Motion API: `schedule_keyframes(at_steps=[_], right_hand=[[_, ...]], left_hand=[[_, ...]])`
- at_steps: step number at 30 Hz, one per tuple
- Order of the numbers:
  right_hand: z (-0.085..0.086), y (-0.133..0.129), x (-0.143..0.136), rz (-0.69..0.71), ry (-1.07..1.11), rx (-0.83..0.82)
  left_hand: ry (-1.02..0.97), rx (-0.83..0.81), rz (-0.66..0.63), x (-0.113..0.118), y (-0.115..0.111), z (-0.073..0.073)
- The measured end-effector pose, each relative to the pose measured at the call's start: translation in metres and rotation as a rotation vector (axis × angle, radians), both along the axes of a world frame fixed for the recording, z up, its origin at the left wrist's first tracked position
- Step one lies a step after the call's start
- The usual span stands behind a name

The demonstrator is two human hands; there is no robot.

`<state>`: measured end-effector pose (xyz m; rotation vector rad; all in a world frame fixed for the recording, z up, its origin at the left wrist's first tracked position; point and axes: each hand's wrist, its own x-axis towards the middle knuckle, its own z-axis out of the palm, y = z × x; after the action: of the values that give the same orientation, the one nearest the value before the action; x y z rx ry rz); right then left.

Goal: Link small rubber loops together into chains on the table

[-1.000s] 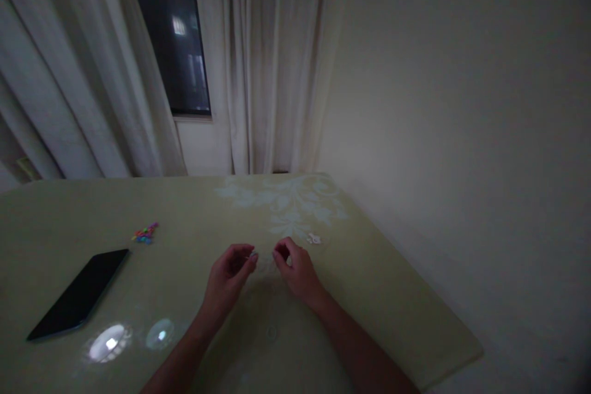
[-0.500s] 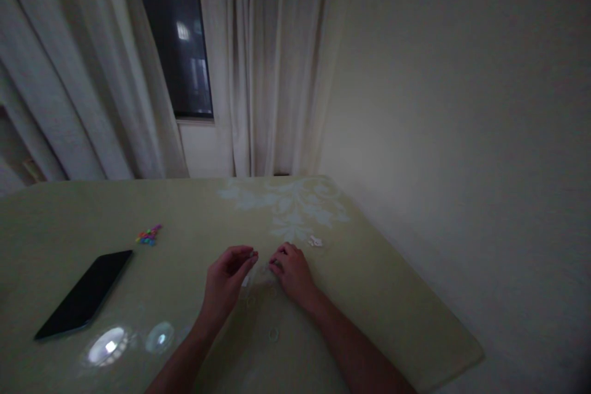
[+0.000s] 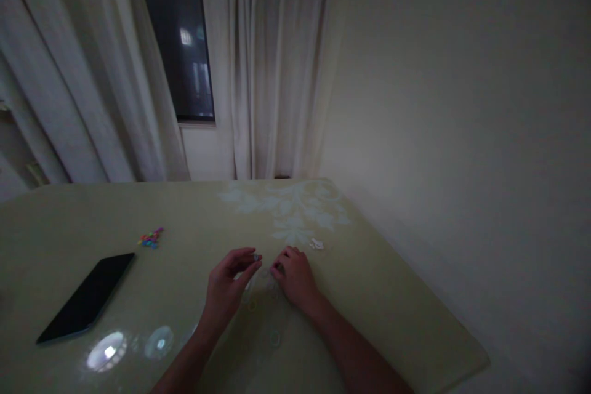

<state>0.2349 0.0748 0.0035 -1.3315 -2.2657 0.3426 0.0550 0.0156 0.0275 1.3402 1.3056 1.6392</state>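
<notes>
Near the middle of the table, my left hand pinches a small pale piece between thumb and fingertips. Close to its right, my right hand rests low over the table with its fingers curled together; what they hold, if anything, is too small to name. Faint ring shapes show on the table below the hands, one a yellowish ring and another a pale ring. Small white pieces lie just beyond my right hand.
A dark flat tablet-like object lies at the left of the table. Behind it sits a small pile of colourful pieces. Curtains hang behind the table, and a wall runs along its right side.
My left hand has moved slightly to the right, and its small pale piece shows more clearly. The fingers of my right hand have shifted a little. The whole view has tilted slightly.
</notes>
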Motion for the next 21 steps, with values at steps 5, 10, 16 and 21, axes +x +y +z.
schedule_keyframes(at_steps=[5,10,16,21], right_hand=[[0.002,-0.001,-0.001,-0.006,-0.05,-0.001],[-0.004,0.0,-0.004,0.002,-0.159,0.071],[0.011,-0.006,-0.001,0.127,0.353,-0.01],[0.024,-0.018,-0.002,0.24,0.681,-0.092]], left_hand=[[-0.032,0.013,0.018,0.0,0.001,0.001],[-0.05,0.008,0.046,-0.003,0.002,-0.002],[-0.038,-0.002,-0.012,0.0,0.002,-0.009],[-0.052,-0.052,-0.073,0.012,-0.003,-0.004]])
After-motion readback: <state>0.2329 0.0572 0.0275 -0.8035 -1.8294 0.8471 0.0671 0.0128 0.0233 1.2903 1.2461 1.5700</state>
